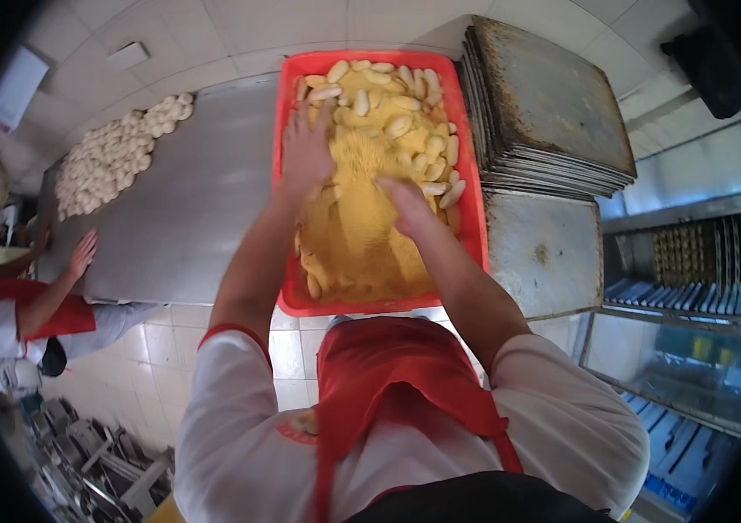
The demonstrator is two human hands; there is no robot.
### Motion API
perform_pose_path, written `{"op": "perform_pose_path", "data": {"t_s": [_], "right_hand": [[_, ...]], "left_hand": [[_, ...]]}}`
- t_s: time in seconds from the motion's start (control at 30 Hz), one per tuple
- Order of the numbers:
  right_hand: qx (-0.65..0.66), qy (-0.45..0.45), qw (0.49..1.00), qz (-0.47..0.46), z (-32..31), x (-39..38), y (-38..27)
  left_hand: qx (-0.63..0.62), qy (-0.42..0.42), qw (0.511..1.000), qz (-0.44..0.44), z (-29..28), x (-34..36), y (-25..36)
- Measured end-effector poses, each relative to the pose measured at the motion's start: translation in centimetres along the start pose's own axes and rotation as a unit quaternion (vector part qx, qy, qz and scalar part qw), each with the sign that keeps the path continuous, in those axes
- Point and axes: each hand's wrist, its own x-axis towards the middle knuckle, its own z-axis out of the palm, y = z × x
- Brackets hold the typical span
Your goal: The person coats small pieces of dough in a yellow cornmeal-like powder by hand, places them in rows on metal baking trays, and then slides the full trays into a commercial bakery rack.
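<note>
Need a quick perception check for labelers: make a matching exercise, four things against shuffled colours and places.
Column one:
1. powder
2. round pieces
3. tall tray stack
4. tub

Column two:
A. pale, heaped at the far left of the metal table
B. red, between table and trays
C. yellow, spread inside the tub
D. brown-stained, to the tub's right

Pairs: 1-C, 2-A, 3-D, 4-B

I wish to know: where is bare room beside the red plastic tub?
Left: the smooth grey metal table, between the round pale dough balls and the red plastic tub. Right: the flat worn metal sheet, before the stacked rusty metal trays, also looks bare. Crowded: the tub, with yellow powder, oval pale pieces and both hands.
</note>
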Motion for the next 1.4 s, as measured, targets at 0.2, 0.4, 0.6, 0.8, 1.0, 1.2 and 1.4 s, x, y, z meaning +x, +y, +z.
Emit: {"op": "perform_pose_path", "data": {"t_s": [0.2,0.4,0.6,0.8,1.0,1.2,1.4], "right_hand": [[-0.226,0.079,0.918,-0.315,2.4,8.5,-3.4],[-0.566,-0.040,0.684,-0.458,-2.3,1.0,5.1],[-0.204,0.080,0.965,-0.142,-9.9,-2.8,8.7],[0.030,-0.121,0.982,-0.140,-1.9,2.0,3.1],[-0.416,-0.097,0.850,-0.308,-11.5,-2.6,3.8],[-0.250,-0.037,0.956,-0.150,-12.5,-2.7,1.8],[-0.495,-0.065,0.843,-0.199,-4.5,0.7,0.0]], "left_hand": [[-0.097,-0.214,0.958,-0.165,2.0,8.8,-0.4],[-0.187,-0.012,0.964,0.191,-1.6,-8.0,2.4],[-0.146,0.057,0.988,-0.006,-2.3,-12.5,5.0],[-0.182,-0.026,0.983,0.019,0.1,-8.7,9.7],[-0.206,-0.167,0.961,-0.081,-5.9,-13.2,7.9],[-0.368,-0.159,0.898,-0.182,-7.4,-12.9,6.1],[-0.508,-0.014,0.828,-0.240,-4.2,-7.0,3.3]]}}
